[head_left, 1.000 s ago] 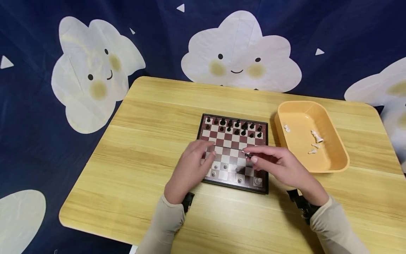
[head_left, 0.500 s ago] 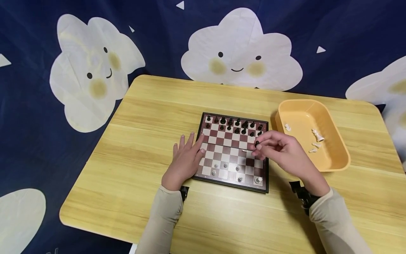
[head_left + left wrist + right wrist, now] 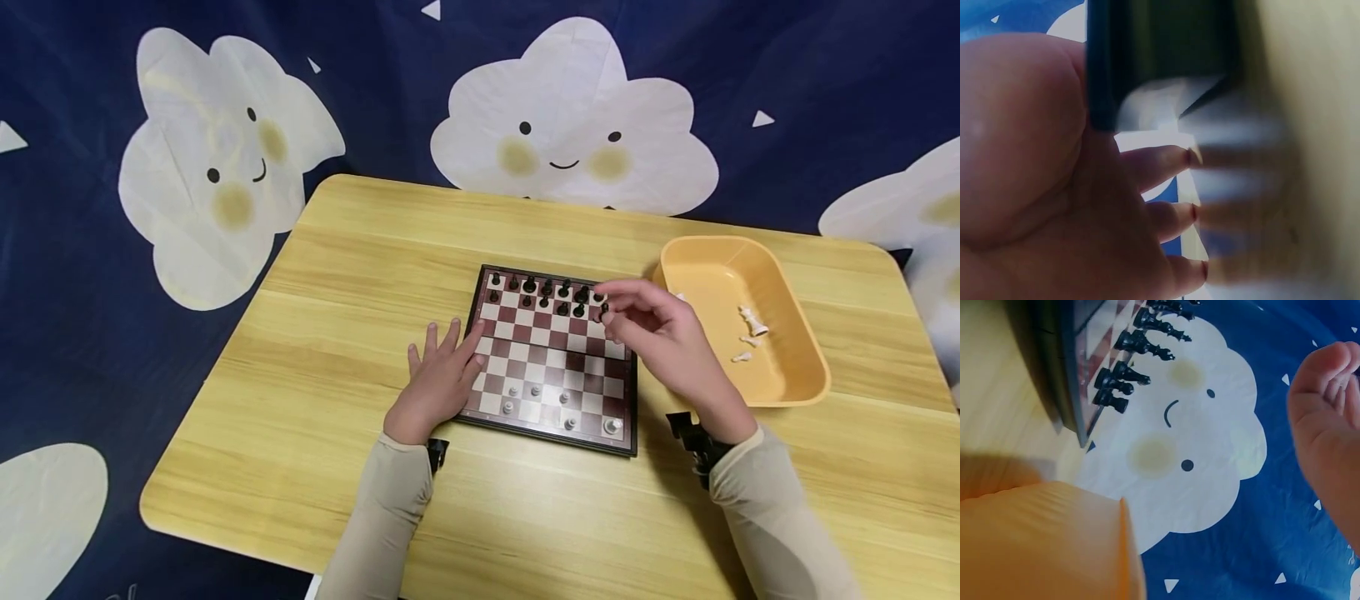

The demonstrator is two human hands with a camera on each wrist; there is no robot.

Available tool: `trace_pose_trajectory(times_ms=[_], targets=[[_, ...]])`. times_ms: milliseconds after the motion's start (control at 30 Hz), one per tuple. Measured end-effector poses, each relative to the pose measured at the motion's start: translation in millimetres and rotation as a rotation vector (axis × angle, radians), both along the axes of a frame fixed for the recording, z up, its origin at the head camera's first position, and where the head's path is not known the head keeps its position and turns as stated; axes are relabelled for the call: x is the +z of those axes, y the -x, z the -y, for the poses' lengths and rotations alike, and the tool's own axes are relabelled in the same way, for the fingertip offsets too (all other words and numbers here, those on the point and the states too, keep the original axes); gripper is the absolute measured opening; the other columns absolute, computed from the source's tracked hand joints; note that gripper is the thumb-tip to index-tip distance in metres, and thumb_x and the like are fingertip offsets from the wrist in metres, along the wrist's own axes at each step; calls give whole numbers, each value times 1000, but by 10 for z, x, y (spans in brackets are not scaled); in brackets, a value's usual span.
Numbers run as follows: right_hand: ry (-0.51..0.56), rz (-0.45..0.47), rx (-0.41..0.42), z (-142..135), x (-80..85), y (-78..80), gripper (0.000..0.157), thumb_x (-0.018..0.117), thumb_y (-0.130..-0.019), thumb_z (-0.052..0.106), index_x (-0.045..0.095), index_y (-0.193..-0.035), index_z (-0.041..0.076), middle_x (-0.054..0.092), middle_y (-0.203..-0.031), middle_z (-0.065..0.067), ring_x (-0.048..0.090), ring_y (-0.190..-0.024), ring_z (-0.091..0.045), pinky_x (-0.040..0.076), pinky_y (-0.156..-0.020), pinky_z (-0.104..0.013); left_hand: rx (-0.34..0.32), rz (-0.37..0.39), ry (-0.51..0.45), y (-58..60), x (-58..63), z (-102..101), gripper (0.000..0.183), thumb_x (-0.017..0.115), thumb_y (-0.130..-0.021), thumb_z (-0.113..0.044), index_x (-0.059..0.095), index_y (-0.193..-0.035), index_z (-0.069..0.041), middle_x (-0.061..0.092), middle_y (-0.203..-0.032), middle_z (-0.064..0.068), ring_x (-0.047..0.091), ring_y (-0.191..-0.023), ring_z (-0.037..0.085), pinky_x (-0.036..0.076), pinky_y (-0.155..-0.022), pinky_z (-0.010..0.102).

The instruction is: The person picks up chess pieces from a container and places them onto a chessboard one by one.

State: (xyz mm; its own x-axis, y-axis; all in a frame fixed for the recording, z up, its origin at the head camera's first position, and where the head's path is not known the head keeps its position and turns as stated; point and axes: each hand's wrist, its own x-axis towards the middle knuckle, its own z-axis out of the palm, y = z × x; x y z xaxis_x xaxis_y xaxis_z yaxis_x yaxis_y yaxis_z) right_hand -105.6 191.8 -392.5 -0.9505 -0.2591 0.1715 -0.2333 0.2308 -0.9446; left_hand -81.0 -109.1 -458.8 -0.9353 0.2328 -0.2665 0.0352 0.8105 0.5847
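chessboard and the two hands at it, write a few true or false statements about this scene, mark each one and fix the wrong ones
1. The right hand pinches a small black chess piece. True.
2. The left hand grips a chess piece too. False: it lies with fingers spread at the left edge of the square maroon-and-white chessboard.
3. An orange rectangular plastic tray stands right of the chessboard. True.
4. Only black pieces lie in the tray. False: small white chess pieces lie there.
5. The upright white chess pieces stand on the chessboard's near half. True.

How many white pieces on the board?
6. Nearest row: left piece, middle piece, corner piece. Row behind: first piece, second piece, third piece from left. Left hand may hide more.
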Motion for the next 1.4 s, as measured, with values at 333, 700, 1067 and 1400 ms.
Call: trace_pose_trajectory(times_ms=[333,700,1067,1400], targets=[[-188,-152,-31,177,63,114,15,74,-96,8,78,-111,4,78,-102,-8,74,-83,-8,56,-72,-18,13,6,-10,-8,3,-7,56,40,-112,-35,27,-166,-26,14,-171,17,-8,-157,45,-7,-117,71],[-423,-269,22,399,208,351,12,71,-98,15,81,-105,12,76,-94,2,63,-72,-12,48,-65,-23,18,3,-16,-19,4,7,56,40,-112,-36,27,-166,-25,14,-171,17,-7,-157,44,-7,-118,71],[-552,-218,141,570,189,534,23,64,-96,11,79,-112,6,77,-102,-5,66,-80,-17,53,-73,-37,23,5,-14,-19,8,3,56,40,-112,-37,28,-166,-26,15,-172,16,-8,-157,43,-7,-118,70],[-620,-169,280,732,122,690,25,66,-98,10,74,-119,0,76,-105,-10,70,-92,-22,57,-82,-41,23,-1,-18,-21,21,11,56,41,-112,-37,28,-165,-26,15,-172,16,-7,-157,44,-6,-118,70]])
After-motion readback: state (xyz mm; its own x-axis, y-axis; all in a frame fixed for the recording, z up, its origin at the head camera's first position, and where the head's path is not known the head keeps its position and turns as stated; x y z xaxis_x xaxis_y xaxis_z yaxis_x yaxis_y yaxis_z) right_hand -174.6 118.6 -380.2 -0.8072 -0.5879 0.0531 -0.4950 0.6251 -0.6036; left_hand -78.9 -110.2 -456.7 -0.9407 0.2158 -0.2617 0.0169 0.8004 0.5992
